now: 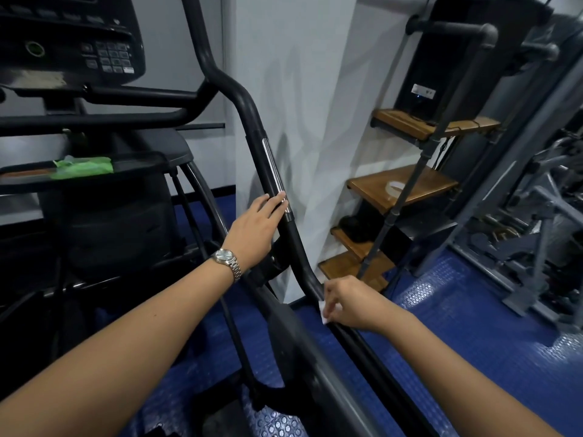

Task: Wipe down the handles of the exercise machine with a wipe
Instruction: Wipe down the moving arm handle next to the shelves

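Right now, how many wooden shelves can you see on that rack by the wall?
4. The top shelf holds a black box, the second shelf a pale ring, the third shelf something dark, and the bottom shelf sits near the floor. More may hide behind the handle.

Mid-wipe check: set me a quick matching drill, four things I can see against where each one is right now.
Things:
1. wipe
2. left hand
3. green packet
4. watch

Places:
A. on the machine's tray under the console
B. pinched in the right hand against the lower handle
C. on the left wrist
D. resting on the handle by the silver strip

Pairs: 1-B, 2-D, 3-A, 4-C
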### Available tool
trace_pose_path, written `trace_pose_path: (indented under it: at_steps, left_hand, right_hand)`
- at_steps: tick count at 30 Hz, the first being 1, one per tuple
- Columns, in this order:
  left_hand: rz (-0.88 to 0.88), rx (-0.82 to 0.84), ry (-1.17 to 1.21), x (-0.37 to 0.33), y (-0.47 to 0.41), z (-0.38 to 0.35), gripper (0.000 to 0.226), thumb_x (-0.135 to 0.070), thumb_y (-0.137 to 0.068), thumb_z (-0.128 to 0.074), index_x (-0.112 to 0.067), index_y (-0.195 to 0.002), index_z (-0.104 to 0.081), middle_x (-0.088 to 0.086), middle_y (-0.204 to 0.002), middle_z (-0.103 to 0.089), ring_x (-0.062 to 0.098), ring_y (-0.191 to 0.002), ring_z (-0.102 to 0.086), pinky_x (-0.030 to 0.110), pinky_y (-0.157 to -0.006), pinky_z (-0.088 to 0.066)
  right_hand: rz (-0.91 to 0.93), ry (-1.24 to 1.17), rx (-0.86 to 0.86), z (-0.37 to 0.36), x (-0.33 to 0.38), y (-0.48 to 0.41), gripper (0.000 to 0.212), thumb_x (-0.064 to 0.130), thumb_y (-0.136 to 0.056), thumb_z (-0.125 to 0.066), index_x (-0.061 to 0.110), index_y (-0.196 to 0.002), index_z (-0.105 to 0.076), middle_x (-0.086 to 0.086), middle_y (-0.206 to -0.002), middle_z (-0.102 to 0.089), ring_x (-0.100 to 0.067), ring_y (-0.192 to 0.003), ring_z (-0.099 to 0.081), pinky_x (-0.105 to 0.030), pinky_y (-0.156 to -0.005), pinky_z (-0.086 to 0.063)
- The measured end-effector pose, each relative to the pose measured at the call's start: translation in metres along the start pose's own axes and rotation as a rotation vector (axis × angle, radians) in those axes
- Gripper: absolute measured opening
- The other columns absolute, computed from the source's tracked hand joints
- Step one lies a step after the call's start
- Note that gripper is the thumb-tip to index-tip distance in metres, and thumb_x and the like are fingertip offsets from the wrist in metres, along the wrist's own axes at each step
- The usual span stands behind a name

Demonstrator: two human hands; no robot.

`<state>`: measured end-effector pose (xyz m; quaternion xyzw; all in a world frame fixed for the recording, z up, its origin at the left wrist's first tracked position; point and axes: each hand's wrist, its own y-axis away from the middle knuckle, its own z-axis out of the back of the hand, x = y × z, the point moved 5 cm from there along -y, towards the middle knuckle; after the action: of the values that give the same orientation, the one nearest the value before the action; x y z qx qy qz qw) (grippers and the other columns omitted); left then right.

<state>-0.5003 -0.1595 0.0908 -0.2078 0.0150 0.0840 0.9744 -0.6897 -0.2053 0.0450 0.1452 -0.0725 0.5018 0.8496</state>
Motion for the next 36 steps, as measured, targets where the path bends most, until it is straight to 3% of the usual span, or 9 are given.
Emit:
trace_pose_path:
  at_steps: [5,7,9,14,16,20,25,30,36]
  left_hand:
    - [-0.044,0.041,-0.053,-0.002,0.003,0.005,0.073,0.000,-0.087,-0.046,-0.013,-0.150,-0.012,0.001,-0.159,-0.004,0.022,-0.143,-0.014,0.030,-0.111,-0.032]
    - [-0.064,0.063,-0.060,0.001,0.006,0.004,0.072,0.001,-0.087,-0.045,-0.013,-0.150,-0.012,0.001,-0.159,-0.002,0.022,-0.144,-0.012,0.032,-0.113,-0.029]
    - [-0.078,0.082,-0.055,0.005,0.014,0.003,0.068,-0.001,-0.090,-0.046,-0.013,-0.150,-0.016,0.001,-0.159,-0.002,0.021,-0.144,-0.011,0.034,-0.113,-0.029]
    - [-0.024,0.201,0.088,0.027,0.047,0.003,0.054,-0.015,-0.096,-0.046,-0.013,-0.146,-0.027,0.006,-0.157,-0.014,0.022,-0.144,-0.014,0.034,-0.113,-0.026]
    - [0.079,0.258,0.262,0.041,0.061,0.009,0.049,-0.018,-0.096,-0.048,-0.014,-0.143,-0.036,0.006,-0.151,-0.030,0.022,-0.138,-0.028,0.034,-0.109,-0.031]
    - [0.347,0.269,0.659,0.079,0.091,0.018,0.034,-0.025,-0.095,-0.053,-0.018,-0.127,-0.056,0.004,-0.116,-0.063,0.014,-0.100,-0.059,0.028,-0.095,-0.046]
    - [0.504,0.332,1.145,0.109,0.139,0.040,0.027,-0.028,-0.094,-0.056,-0.015,-0.117,-0.059,0.008,-0.106,-0.067,0.011,-0.088,-0.064,0.028,-0.078,-0.053]
    - [0.491,0.352,1.122,0.139,0.181,0.055,0.042,-0.019,-0.077,-0.077,-0.012,-0.115,-0.062,0.008,-0.094,-0.068,0.008,-0.076,-0.060,0.021,-0.069,-0.052]
    - [0.597,0.136,0.877,0.191,0.226,0.067,0.014,-0.015,-0.072,-0.078,-0.014,-0.084,-0.071,0.002,-0.074,-0.068,0.003,-0.060,-0.055,0.021,-0.060,-0.048]
  right_hand:
    - [-0.140,0.233,0.326,-0.016,0.008,0.022,0.016,0.018,-0.075,-0.078,0.005,-0.082,-0.073,-0.006,-0.077,-0.071,-0.017,-0.072,-0.067,-0.028,-0.061,-0.053]
    - [-0.147,0.252,0.367,-0.014,0.014,0.025,0.012,0.013,-0.077,-0.075,0.002,-0.079,-0.070,-0.004,-0.065,-0.065,-0.019,-0.065,-0.064,-0.030,-0.061,-0.054]
    - [-0.165,0.219,0.339,-0.003,0.020,0.025,0.012,0.014,-0.079,-0.072,0.003,-0.084,-0.070,-0.006,-0.071,-0.066,-0.022,-0.073,-0.065,-0.026,-0.062,-0.047]
    - [-0.061,-0.211,0.149,0.013,0.051,0.003,0.004,0.016,-0.072,-0.081,0.017,-0.075,-0.077,0.008,-0.071,-0.066,0.003,-0.067,-0.061,-0.010,-0.060,-0.043]
    - [-0.015,-0.457,0.048,0.016,0.072,-0.009,0.010,0.012,-0.073,-0.081,0.020,-0.073,-0.076,0.009,-0.074,-0.067,0.001,-0.070,-0.062,-0.012,-0.065,-0.045]
    - [-0.011,-0.905,-0.038,0.007,0.112,-0.034,0.019,-0.005,-0.074,-0.075,0.012,-0.084,-0.074,0.003,-0.075,-0.072,-0.005,-0.072,-0.066,-0.016,-0.065,-0.049]
    - [-0.001,-1.333,0.050,-0.022,0.165,-0.068,0.032,-0.018,-0.073,-0.067,0.002,-0.097,-0.067,-0.016,-0.095,-0.070,-0.021,-0.085,-0.067,-0.026,-0.069,-0.055]
    - [-0.019,-1.478,0.108,-0.045,0.217,-0.092,0.036,-0.019,-0.074,-0.065,-0.002,-0.105,-0.059,-0.021,-0.091,-0.069,-0.023,-0.076,-0.069,-0.024,-0.061,-0.055]
    - [-0.185,-1.487,0.267,-0.095,0.268,-0.115,0.012,0.002,-0.087,-0.064,-0.005,-0.097,-0.067,-0.018,-0.091,-0.067,-0.015,-0.071,-0.064,-0.018,-0.058,-0.054]
